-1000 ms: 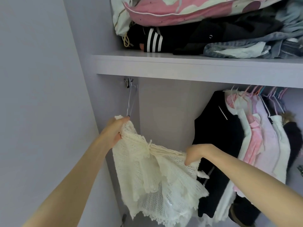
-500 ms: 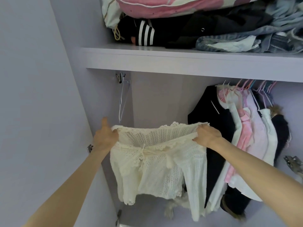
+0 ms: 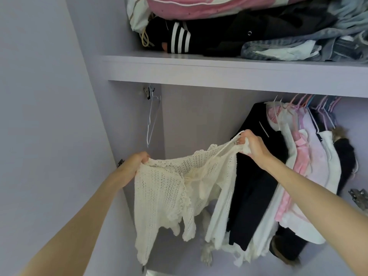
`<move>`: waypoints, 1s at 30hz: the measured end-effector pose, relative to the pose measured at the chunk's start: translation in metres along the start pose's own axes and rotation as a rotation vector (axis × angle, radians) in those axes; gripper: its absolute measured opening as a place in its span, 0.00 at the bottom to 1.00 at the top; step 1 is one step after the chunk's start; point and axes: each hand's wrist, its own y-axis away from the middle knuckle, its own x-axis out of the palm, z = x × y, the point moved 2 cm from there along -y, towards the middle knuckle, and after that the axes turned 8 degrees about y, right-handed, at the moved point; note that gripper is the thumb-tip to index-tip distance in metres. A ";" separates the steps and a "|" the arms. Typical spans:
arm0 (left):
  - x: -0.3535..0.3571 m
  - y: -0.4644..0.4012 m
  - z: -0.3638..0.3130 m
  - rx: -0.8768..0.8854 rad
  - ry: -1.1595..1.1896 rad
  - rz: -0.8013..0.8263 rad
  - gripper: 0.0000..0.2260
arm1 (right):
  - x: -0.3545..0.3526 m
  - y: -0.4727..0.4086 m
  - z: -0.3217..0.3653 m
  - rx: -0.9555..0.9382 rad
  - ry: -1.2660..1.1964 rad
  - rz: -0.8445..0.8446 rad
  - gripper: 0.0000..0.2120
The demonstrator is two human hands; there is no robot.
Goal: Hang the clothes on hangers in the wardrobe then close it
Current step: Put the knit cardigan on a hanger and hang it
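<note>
Change: half a second ago you held the cream knit top (image 3: pixel 175 188) level, stretched flat between both fists; now your right hand (image 3: pixel 252 145) has lifted and slid toward the hung clothes (image 3: pixel 310 156), so the top's upper edge slopes up to the right and a thin strap is pulled taut.
Meaning: you look to be opening the neckline for the hanger; the top is not hung yet and the wardrobe stands open.
Left hand: your left hand (image 3: pixel 137 163) is curled tight round the top's left shoulder, low and near the side wall (image 3: pixel 127 126).
Right hand: pinching the strap and the right shoulder, touching or just in front of the black garment (image 3: pixel 256 176); I cannot tell which.
Top: in mid-air inside the wardrobe, its sleeves dangling below.
Hanger: the empty wire hanger (image 3: pixel 152 118) hangs at the rail's far left, just above your left hand.
Edges: the shelf (image 3: pixel 219 72) sits close overhead; a door hinge (image 3: pixel 358 197) juts out at the far right.
Room: there's an open gap between the hanger and the black garment, enough for the top, I judge.
</note>
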 end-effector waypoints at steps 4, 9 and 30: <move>-0.008 0.011 0.001 0.149 -0.503 0.126 0.10 | 0.005 0.001 0.005 0.029 0.146 0.192 0.11; -0.014 0.016 0.003 0.376 -0.825 -0.172 0.05 | 0.016 0.002 0.001 0.118 0.293 0.367 0.08; -0.043 0.025 -0.009 0.357 -0.550 -0.330 0.14 | 0.048 -0.012 0.005 0.236 0.671 -0.145 0.08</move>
